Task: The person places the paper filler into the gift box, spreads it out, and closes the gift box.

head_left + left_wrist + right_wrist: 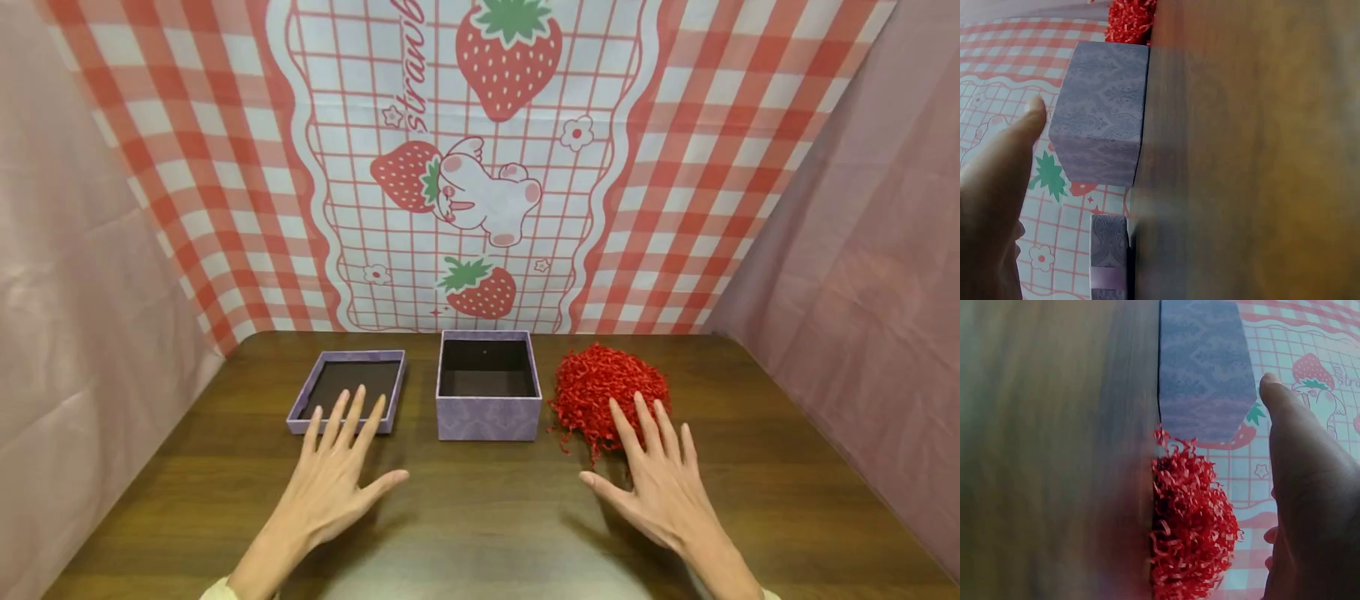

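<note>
hovering empty, fingers spread wide: left hand (330,483), right hand (662,493) | purple lid (356,372): left hand's 12 o'clock | red shredded paper (603,383): right hand's 11 o'clock | purple box (487,418): left hand's 2 o'clock, right hand's 10 o'clock

A brown wood-grained table (480,517) spreads across the lower part of the head view. Behind it hangs a cloth (675,208) in red and white checks, its middle panel (345,100) white with a thin red grid and a wavy border. On that panel are printed red strawberries (510,67), small flowers (577,133), a white cartoon animal (491,196) turned sideways, and red lettering (415,67) running vertically. Pale pinkish drapes (840,292) hang at both sides.
</note>
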`<state>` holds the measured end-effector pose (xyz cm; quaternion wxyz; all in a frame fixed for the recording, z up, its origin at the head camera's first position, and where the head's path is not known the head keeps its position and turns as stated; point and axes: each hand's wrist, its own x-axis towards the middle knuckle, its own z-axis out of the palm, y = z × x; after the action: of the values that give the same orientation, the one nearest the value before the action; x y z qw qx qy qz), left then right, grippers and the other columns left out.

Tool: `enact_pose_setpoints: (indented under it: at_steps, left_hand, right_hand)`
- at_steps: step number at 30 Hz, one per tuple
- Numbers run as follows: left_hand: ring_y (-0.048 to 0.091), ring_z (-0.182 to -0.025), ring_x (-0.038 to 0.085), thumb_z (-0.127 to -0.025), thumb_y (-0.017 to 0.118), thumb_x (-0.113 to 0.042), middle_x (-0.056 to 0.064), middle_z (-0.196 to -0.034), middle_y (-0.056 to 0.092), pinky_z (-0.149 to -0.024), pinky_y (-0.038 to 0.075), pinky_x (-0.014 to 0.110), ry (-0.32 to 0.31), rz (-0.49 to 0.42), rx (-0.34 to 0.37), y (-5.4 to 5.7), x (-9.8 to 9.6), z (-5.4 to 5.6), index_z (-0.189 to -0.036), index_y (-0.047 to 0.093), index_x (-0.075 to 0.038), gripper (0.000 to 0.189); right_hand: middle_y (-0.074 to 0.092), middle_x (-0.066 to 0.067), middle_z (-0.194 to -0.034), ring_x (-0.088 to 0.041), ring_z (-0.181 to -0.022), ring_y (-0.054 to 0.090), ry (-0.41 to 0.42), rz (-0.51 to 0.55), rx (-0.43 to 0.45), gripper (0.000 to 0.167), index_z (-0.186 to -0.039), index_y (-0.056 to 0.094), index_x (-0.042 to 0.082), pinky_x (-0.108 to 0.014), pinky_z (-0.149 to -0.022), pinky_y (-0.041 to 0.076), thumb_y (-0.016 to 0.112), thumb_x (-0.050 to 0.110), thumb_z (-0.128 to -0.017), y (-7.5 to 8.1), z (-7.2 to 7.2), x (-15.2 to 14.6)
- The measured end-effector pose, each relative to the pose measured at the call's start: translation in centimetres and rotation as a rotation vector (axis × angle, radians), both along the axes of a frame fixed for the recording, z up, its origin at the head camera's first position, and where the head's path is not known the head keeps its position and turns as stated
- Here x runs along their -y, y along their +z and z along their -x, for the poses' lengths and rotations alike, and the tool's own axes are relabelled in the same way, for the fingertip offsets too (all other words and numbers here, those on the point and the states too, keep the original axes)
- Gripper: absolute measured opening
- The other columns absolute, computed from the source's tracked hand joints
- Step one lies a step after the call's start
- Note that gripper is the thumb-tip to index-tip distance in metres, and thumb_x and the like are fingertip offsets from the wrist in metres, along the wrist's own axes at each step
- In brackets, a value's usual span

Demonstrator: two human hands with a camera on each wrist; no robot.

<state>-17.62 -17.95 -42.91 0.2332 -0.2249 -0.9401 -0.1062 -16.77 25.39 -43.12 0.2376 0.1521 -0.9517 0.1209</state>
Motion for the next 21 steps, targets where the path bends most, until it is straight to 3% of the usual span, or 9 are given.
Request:
enact_pose_setpoints:
  at_steps: [4, 8, 12, 21]
  left_hand:
    - [0.009, -0.157, 0.037, -0.098, 0.057, -0.064, 0.02, -0.17, 0.015, -0.124, 0.003, 0.054, -0.031, -0.126, 0.095, 0.4, -0.9, 1.0, -0.165, 0.024, -0.008, 0.094]
    - [0.014, -0.156, 0.036, -0.098, 0.065, -0.054, 0.017, -0.17, 0.017, -0.122, 0.015, 0.059, -0.048, -0.318, 0.202, 0.7, -1.7, 2.2, -0.165, 0.025, -0.007, 0.091]
    - [0.024, -0.153, 0.038, -0.097, 0.07, -0.048, 0.013, -0.169, 0.023, -0.117, 0.025, 0.065, -0.074, -0.468, 0.254, 0.8, -2.4, 3.3, -0.164, 0.029, -0.009, 0.087]
    - [0.034, -0.148, 0.038, -0.096, 0.074, -0.043, 0.015, -0.163, 0.036, -0.117, 0.03, 0.06, -0.151, -0.641, 0.34, 0.9, -4.4, 5.6, -0.162, 0.034, -0.01, 0.084]
  right_hand:
    - [0.031, -0.027, -0.161, -0.05, -0.147, 0.025, 0.017, 0.027, -0.016, 0.097, -0.161, 0.034, 0.013, -0.075, -0.111, 0.019, 0.072, 0.062, -0.087, 0.2, 1.1, 0.0]
    - [0.039, -0.029, -0.154, -0.052, -0.142, 0.032, 0.027, 0.057, -0.046, 0.09, -0.154, 0.042, 0.006, -0.075, -0.106, 0.028, 0.076, 0.053, -0.085, 0.1, 2.5, -0.1]
    - [0.042, -0.028, -0.151, -0.053, -0.138, 0.036, 0.016, 0.1, -0.055, 0.085, -0.15, 0.046, 0.003, -0.076, -0.101, 0.033, 0.078, 0.048, -0.085, 0.0, 3.7, -0.4]
    - [0.038, -0.03, -0.153, -0.056, -0.136, 0.035, -0.04, 0.216, -0.007, 0.085, -0.152, 0.044, 0.003, -0.078, -0.098, 0.033, 0.078, 0.045, -0.087, -0.3, 6.2, -1.1]
